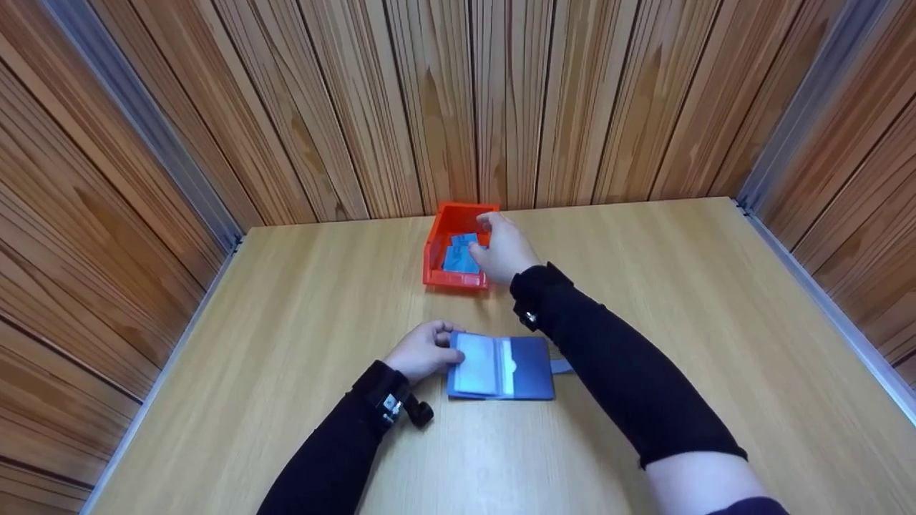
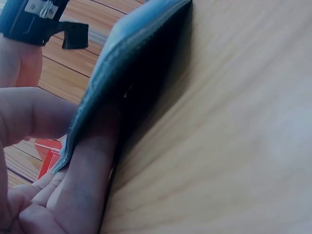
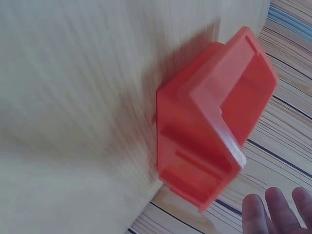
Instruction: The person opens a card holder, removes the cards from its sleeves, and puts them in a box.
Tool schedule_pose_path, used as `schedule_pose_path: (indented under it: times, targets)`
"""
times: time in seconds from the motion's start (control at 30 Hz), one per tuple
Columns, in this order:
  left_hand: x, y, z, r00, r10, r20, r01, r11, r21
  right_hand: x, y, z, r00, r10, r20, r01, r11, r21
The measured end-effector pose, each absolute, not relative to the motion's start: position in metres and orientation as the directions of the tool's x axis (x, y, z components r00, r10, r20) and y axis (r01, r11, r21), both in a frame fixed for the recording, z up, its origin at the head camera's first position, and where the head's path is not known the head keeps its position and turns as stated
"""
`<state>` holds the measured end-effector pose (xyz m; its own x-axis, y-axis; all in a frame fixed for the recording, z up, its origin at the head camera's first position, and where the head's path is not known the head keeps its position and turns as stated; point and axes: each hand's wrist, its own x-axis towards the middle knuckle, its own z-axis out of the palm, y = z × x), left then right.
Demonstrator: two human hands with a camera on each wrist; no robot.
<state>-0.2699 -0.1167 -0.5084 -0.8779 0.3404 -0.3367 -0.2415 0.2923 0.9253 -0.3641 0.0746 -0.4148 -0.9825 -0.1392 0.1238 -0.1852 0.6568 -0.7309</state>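
Observation:
A blue card holder (image 1: 531, 368) lies spread on the table, with clear plastic sleeves (image 1: 476, 365) on its left half and a white strip near the fold. My left hand (image 1: 422, 350) pinches its left edge. The left wrist view shows a finger (image 2: 90, 170) beneath the raised cover (image 2: 105, 58) and the thumb side above. Over the right side of an orange-red bin (image 1: 458, 280) hovers my right hand (image 1: 507, 250), fingers apart and holding nothing. Blue cards (image 1: 459, 259) lie inside the bin. In the right wrist view, fingertips (image 3: 275, 207) appear beside the bin.
The bin stands near the back edge of the wooden table (image 1: 308, 307), close to the wood-panelled wall (image 1: 429, 107). A strap tab (image 1: 562, 366) sticks out from the card holder's right side, under the right forearm. Metal rails (image 1: 823, 300) run along the table's sides.

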Motion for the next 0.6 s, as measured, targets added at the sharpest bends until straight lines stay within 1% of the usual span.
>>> schedule_pose_path:
  times: [0.2, 0.4, 0.53, 0.6]
  targets:
    - [-0.269, -0.118, -0.508, -0.883, 0.326, -0.339, -0.246, 0.294, 0.924, -0.357, 0.093, -0.406, -0.97, -0.179, 0.164, -0.243, 0.679, -0.693]
    - [-0.266, -0.119, -0.507, -0.892, 0.302, -0.336, -0.234, 0.328, 0.915, -0.342, 0.115, -0.396, -0.965, -0.187, 0.186, -0.264, 0.69, -0.675]
    - [-0.264, -0.118, -0.502, -0.904, 0.295, -0.31, -0.183, 0.388, 0.903, -0.326, 0.132, -0.391, -0.958, -0.203, 0.202, -0.286, 0.696, -0.658]
    - [-0.262, -0.117, -0.5, -0.914, 0.293, -0.28, -0.138, 0.426, 0.894, -0.318, 0.142, -0.39, -0.954, -0.21, 0.213, -0.299, 0.698, -0.651]
